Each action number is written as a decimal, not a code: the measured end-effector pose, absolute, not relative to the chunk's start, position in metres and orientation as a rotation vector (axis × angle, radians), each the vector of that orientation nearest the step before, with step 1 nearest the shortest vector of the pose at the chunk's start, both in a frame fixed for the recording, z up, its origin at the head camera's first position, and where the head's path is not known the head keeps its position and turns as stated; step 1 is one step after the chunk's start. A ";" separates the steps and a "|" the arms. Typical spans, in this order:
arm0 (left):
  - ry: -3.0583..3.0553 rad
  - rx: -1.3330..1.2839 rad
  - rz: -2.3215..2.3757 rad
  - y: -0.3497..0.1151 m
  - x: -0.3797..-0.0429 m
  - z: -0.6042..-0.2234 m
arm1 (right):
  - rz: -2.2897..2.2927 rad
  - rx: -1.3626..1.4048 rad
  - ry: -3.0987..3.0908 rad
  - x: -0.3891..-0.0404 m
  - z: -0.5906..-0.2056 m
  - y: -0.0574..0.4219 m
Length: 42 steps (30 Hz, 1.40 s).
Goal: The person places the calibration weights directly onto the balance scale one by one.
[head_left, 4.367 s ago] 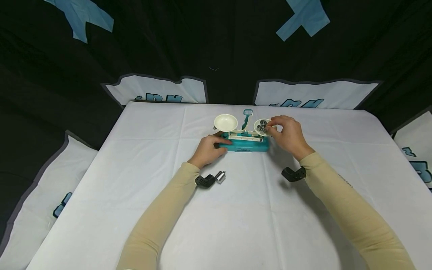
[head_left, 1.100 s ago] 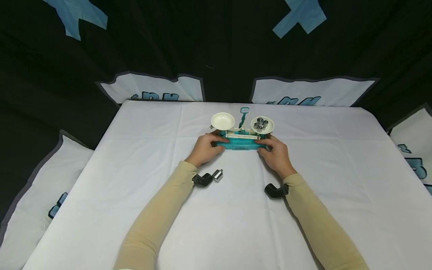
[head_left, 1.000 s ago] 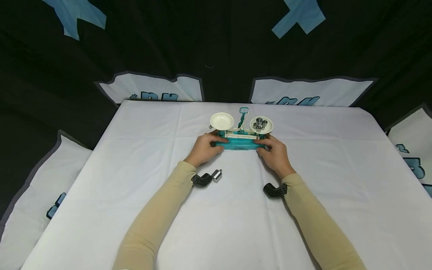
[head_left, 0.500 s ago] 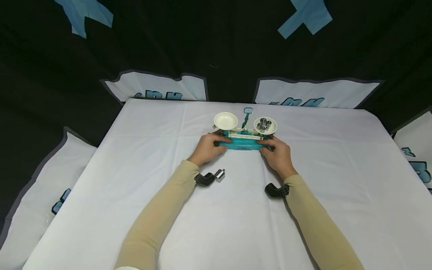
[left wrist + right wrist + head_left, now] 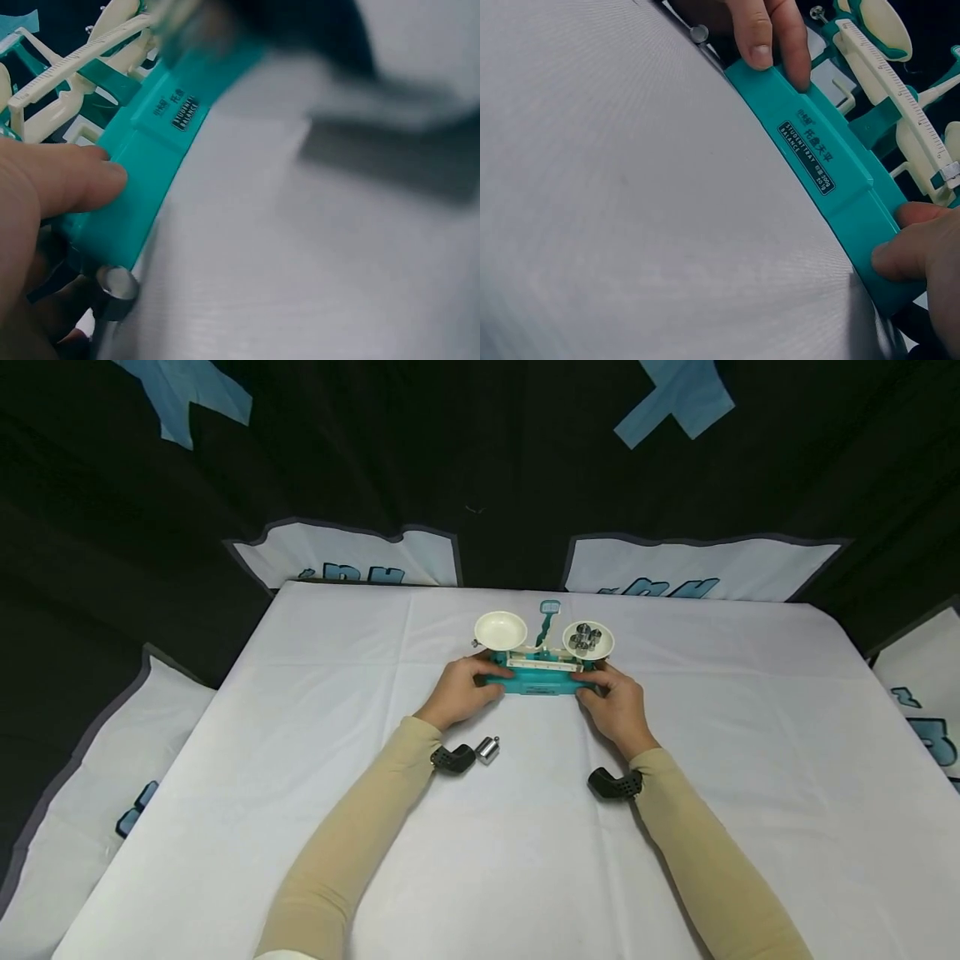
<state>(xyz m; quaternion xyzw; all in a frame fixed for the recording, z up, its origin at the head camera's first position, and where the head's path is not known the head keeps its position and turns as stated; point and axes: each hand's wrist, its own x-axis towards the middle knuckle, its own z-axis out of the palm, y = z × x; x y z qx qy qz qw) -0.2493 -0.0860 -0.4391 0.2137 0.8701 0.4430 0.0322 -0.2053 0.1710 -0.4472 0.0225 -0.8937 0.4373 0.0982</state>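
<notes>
A teal tray balance with two cream pans stands toward the back of the table. Its label reads "Student tray balance" in the right wrist view. The left hand grips the left end of its base, with a fingertip on the teal top in the left wrist view. At the opposite end the right hand grips the base, thumb and finger pinching it. Several small metal weights sit together in the right pan. Nothing lies in the left pan. Fingers behind the base are partly hidden.
A shiny metal cylinder with a small knob lies on the white tablecloth, beside the left wrist's black camera. A second black camera is on the right wrist. Behind the table hangs a black curtain.
The right hand, at the weights in the right pan over four seconds ago, now holds the base's right end. During the last second both hands and the balance have stayed in place.
</notes>
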 end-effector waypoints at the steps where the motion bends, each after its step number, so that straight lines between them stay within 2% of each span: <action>1: 2.675 0.661 1.368 -0.087 -0.249 -0.439 | 1.294 0.070 -2.642 -0.206 -0.448 0.171; 29: 2.618 0.488 1.549 -0.095 -0.250 -0.425 | 1.306 0.100 -2.608 -0.207 -0.444 0.171; 42: 2.693 0.391 1.511 -0.123 -0.252 -0.409 | 1.292 0.089 -2.614 -0.205 -0.446 0.172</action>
